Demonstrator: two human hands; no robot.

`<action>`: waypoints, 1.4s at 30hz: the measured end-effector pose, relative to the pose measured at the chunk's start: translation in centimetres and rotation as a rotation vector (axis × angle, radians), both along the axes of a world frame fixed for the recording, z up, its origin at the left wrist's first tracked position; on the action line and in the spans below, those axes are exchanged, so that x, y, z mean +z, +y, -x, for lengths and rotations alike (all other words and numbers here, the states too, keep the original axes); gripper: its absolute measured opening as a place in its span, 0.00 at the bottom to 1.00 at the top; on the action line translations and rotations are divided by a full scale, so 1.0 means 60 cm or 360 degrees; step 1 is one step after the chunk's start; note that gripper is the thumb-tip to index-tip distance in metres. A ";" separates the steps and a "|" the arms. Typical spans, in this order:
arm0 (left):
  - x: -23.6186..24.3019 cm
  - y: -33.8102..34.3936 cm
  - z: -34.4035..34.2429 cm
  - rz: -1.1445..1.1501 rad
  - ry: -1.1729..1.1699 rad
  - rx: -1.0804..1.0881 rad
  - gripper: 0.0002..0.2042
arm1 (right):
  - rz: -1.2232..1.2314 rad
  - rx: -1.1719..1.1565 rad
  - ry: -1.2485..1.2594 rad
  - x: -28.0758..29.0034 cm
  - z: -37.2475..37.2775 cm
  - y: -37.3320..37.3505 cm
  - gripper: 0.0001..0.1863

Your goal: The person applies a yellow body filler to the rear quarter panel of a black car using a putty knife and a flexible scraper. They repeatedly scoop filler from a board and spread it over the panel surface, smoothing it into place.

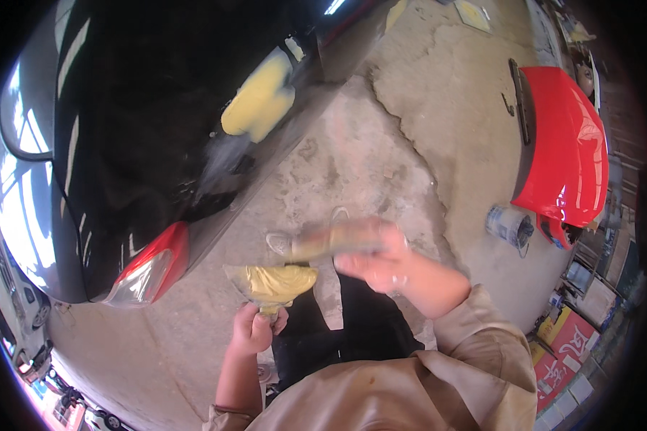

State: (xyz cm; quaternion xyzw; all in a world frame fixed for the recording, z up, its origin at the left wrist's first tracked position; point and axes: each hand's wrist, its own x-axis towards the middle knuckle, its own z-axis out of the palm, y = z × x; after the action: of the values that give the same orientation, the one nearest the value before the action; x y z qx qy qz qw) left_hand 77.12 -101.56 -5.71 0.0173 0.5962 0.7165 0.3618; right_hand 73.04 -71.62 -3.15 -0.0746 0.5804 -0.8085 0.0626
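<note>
My left hand [259, 327] grips a scraper whose blade carries a lump of yellow putty [277, 284], held upward over my legs. My right hand [377, 262] is closed on a flat spreader [327, 241], which is smeared by motion just above the left scraper; whether the two touch I cannot tell. Ahead and to the left, the black car body [136, 108] bears a yellow filler patch [259, 93] with scuffed, greyish areas beside it. Its red and clear tail lamp [151, 266] is lower, left of my hands.
A red car panel [561, 144] stands at the right, with a bucket [503, 230] on the concrete floor [410, 144] beside it. A board [473, 14] lies at the far top. Boards and clutter [564, 337] line the lower right, and other vehicles [21, 294] show at the left edge.
</note>
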 end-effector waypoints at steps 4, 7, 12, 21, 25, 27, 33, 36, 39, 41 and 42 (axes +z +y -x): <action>0.011 0.005 -0.008 -0.0058 0.0090 0.0051 0.28 | -0.0395 0.0360 0.0571 0.033 0.020 0.031 0.24; 0.019 0.003 -0.022 -0.0065 0.0068 0.0107 0.27 | -0.1111 0.1012 0.0503 0.019 0.031 0.038 0.28; 0.013 -0.001 -0.041 -0.0045 0.0045 0.0270 0.25 | -0.1679 -0.0162 0.0716 -0.041 0.091 0.020 0.33; 0.005 0.004 -0.073 -0.0038 -0.0103 0.0379 0.28 | -0.2168 -0.0897 0.1229 -0.089 0.249 -0.009 0.32; -0.003 0.001 -0.078 -0.0094 -0.0044 0.0387 0.27 | -0.2217 -0.0875 0.1230 -0.106 0.251 -0.014 0.31; -0.008 -0.001 -0.081 -0.0127 -0.0047 0.0414 0.26 | -0.2227 -0.0884 0.1252 -0.119 0.250 -0.013 0.31; -0.017 0.000 -0.087 -0.0156 -0.0088 0.0450 0.25 | -0.2231 -0.0940 0.1310 -0.155 0.241 -0.012 0.30; -0.016 0.000 -0.086 -0.0122 -0.0071 0.0426 0.25 | -0.2212 -0.0964 0.1330 -0.173 0.231 -0.011 0.31; -0.015 -0.001 -0.089 -0.0107 -0.0067 0.0435 0.26 | -0.2192 -0.0983 0.1367 -0.193 0.225 -0.007 0.31; -0.014 -0.002 -0.092 -0.0106 -0.0033 0.0434 0.27 | -0.2172 -0.1000 0.1383 -0.209 0.221 -0.005 0.31; -0.014 -0.001 -0.094 -0.0101 -0.0028 0.0442 0.27 | -0.2162 -0.1002 0.1379 -0.217 0.218 -0.005 0.30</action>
State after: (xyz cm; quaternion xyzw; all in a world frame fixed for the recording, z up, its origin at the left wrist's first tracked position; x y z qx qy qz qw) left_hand 82.77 -101.65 -6.54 -0.0603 0.5666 0.7783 0.2637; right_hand 59.94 -71.89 -16.18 -0.1584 0.9042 -0.1664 -0.3600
